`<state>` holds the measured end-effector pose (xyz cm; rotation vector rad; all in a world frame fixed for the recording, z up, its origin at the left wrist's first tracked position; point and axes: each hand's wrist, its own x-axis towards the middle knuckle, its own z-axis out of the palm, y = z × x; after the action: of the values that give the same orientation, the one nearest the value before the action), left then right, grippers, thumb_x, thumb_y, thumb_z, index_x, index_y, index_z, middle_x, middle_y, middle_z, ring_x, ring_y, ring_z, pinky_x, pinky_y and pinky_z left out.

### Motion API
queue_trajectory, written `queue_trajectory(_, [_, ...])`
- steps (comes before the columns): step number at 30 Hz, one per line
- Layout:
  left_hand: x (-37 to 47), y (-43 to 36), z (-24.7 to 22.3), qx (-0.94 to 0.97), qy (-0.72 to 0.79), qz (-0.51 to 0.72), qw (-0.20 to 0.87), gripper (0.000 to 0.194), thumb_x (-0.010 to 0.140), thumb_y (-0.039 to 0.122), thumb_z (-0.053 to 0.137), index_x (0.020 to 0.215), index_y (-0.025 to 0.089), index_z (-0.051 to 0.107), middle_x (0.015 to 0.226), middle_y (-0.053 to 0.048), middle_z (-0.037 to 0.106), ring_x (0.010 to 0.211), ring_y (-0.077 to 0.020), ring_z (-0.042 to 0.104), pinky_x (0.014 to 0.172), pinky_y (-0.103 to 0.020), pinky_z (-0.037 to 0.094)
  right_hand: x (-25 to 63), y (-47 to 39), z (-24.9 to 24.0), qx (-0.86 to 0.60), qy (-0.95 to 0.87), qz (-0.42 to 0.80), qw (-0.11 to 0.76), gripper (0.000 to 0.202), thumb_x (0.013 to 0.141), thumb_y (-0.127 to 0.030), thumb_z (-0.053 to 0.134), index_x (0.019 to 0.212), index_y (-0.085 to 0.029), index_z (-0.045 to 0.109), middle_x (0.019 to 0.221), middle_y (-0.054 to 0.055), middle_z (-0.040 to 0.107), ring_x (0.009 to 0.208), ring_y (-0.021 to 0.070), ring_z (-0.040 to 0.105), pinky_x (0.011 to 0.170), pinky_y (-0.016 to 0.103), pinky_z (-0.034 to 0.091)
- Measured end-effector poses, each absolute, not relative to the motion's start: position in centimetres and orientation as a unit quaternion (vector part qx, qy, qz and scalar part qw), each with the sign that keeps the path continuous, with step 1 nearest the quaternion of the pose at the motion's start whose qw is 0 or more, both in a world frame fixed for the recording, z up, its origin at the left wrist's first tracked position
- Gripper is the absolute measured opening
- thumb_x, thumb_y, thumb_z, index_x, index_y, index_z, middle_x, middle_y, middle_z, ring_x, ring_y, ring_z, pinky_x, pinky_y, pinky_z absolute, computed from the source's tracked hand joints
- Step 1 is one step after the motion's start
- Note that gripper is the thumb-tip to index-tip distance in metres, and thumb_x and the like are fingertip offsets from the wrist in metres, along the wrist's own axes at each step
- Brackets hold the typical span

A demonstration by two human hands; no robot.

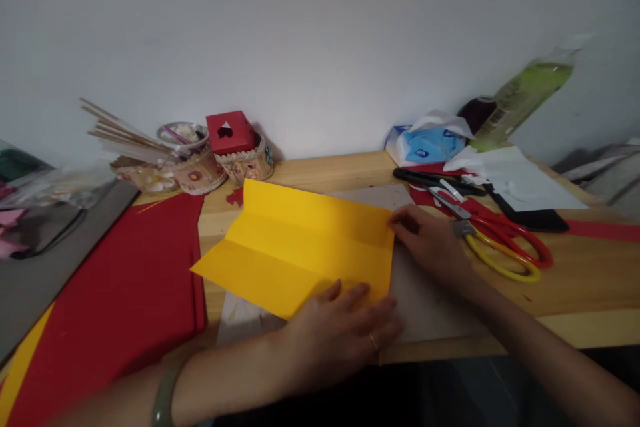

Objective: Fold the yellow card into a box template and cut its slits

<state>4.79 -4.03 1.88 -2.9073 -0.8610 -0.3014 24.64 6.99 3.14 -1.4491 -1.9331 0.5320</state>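
A yellow paper sheet (pixel 305 240) with long parallel creases lies over a pale sheet (pixel 425 310) on the wooden table. Its left part is bent up along the folds. My left hand (pixel 345 327) rests on the sheet's near edge, fingers spread; a ring and a bracelet show on that arm. My right hand (pixel 430 240) pinches the sheet's right edge near the far corner between thumb and fingers.
Red sheets (pixel 135 280) lie at left. Sticks (pixel 120 127), decorated baskets (pixel 200 170) and a red paper box (pixel 231 132) stand behind. At right are scissors (pixel 500 240), a tissue pack (pixel 430 143), a white sheet (pixel 535 180) and a tilted bottle (pixel 525 100).
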Motion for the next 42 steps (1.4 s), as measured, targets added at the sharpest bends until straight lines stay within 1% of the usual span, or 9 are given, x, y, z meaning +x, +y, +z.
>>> queue_trajectory(2, [5.1, -4.4, 2.1, -0.957, -0.268, -0.089, 0.066, 0.034, 0.096, 0.025, 0.035, 0.124, 0.023, 0.052, 0.137, 0.002, 0.050, 0.115, -0.0237, 0.052, 0.079, -0.038, 0.049, 24.6, 7.1, 3.2, -0.553, -0.738, 0.211, 0.323, 0.007, 0.076, -0.022, 0.052, 0.075, -0.022, 0.059, 0.073, 0.003, 0.070, 0.068, 0.0209, 0.066, 0.063, 0.035, 0.051])
queue_trajectory(7, [6.0, -5.3, 2.4, -0.952, -0.269, -0.131, 0.058, 0.038, 0.096, 0.023, 0.034, 0.128, 0.011, 0.048, 0.135, -0.010, 0.052, 0.119, -0.0193, 0.051, 0.093, -0.029, 0.045, 24.7, 7.3, 2.9, -0.556, -0.735, 0.223, 0.319, 0.010, 0.076, -0.023, 0.055, 0.085, -0.022, 0.060, 0.081, 0.004, 0.071, 0.072, 0.0208, 0.067, 0.066, 0.036, 0.053])
queue_trajectory(9, [6.5, -5.7, 2.4, -0.945, -0.287, -0.149, 0.048, 0.035, 0.096, 0.022, 0.034, 0.125, 0.011, 0.050, 0.134, -0.012, 0.052, 0.117, -0.0197, 0.054, 0.088, -0.025, 0.048, 24.7, 7.4, 2.7, -0.558, -0.733, 0.226, 0.317, 0.011, 0.076, -0.024, 0.056, 0.085, -0.022, 0.061, 0.082, 0.004, 0.071, 0.071, 0.0206, 0.067, 0.066, 0.036, 0.053])
queue_trajectory(13, [7.5, -6.3, 2.4, -0.939, -0.288, -0.177, 0.064, 0.029, 0.094, 0.022, 0.036, 0.112, 0.015, 0.058, 0.121, -0.008, 0.062, 0.109, -0.0235, 0.060, 0.069, -0.026, 0.053, 24.7, 7.4, 2.5, -0.564, -0.729, 0.231, 0.313, 0.012, 0.075, -0.026, 0.056, 0.085, -0.021, 0.062, 0.077, 0.003, 0.071, 0.067, 0.0205, 0.066, 0.065, 0.037, 0.052])
queue_trajectory(19, [9.1, -6.9, 2.0, -0.942, -0.253, -0.136, 0.174, 0.032, 0.092, 0.021, 0.038, 0.110, 0.015, 0.064, 0.115, -0.010, 0.065, 0.097, -0.0253, 0.066, 0.080, -0.033, 0.052, 24.7, 7.3, 2.5, -0.561, -0.725, 0.243, 0.317, 0.010, 0.075, -0.027, 0.056, 0.081, -0.022, 0.063, 0.076, 0.003, 0.070, 0.067, 0.0209, 0.065, 0.065, 0.037, 0.052])
queue_trajectory(25, [9.8, -7.5, 1.5, -0.924, -0.267, -0.133, 0.238, 0.034, 0.092, 0.023, 0.039, 0.112, 0.016, 0.065, 0.115, -0.010, 0.066, 0.095, -0.0274, 0.067, 0.067, -0.031, 0.055, 24.8, 7.5, 1.8, -0.552, -0.713, 0.259, 0.345, 0.014, 0.075, -0.027, 0.058, 0.088, -0.022, 0.061, 0.082, 0.004, 0.071, 0.068, 0.0205, 0.066, 0.067, 0.039, 0.053])
queue_trajectory(30, [9.2, -7.6, 1.5, -0.927, -0.282, -0.171, 0.178, 0.034, 0.092, 0.025, 0.040, 0.115, 0.013, 0.062, 0.119, -0.010, 0.063, 0.107, -0.0274, 0.061, 0.076, -0.031, 0.054, 24.9, 7.4, 1.2, -0.537, -0.697, 0.282, 0.382, 0.032, 0.078, -0.031, 0.057, 0.108, -0.021, 0.053, 0.086, 0.005, 0.069, 0.071, 0.0206, 0.066, 0.062, 0.036, 0.055])
queue_trajectory(36, [7.8, -7.7, 1.2, -0.919, -0.243, -0.258, 0.173, 0.025, 0.091, 0.030, 0.047, 0.109, 0.026, 0.064, 0.119, -0.001, 0.064, 0.110, -0.0178, 0.057, 0.082, -0.028, 0.052, 25.0, 7.1, 1.4, -0.528, -0.694, 0.290, 0.395, 0.038, 0.079, -0.033, 0.058, 0.114, -0.022, 0.051, 0.087, 0.005, 0.067, 0.074, 0.0210, 0.067, 0.065, 0.035, 0.056])
queue_trajectory(42, [3.3, -7.8, 2.6, -0.930, -0.261, -0.181, 0.184, 0.033, 0.093, 0.029, 0.045, 0.124, 0.025, 0.055, 0.138, -0.001, 0.049, 0.123, -0.0189, 0.047, 0.089, -0.029, 0.049, 26.0, 7.5, 2.2, -0.557, -0.690, 0.247, 0.391, 0.034, 0.080, -0.034, 0.058, 0.113, -0.024, 0.055, 0.082, 0.008, 0.069, 0.075, 0.0255, 0.068, 0.065, 0.038, 0.055])
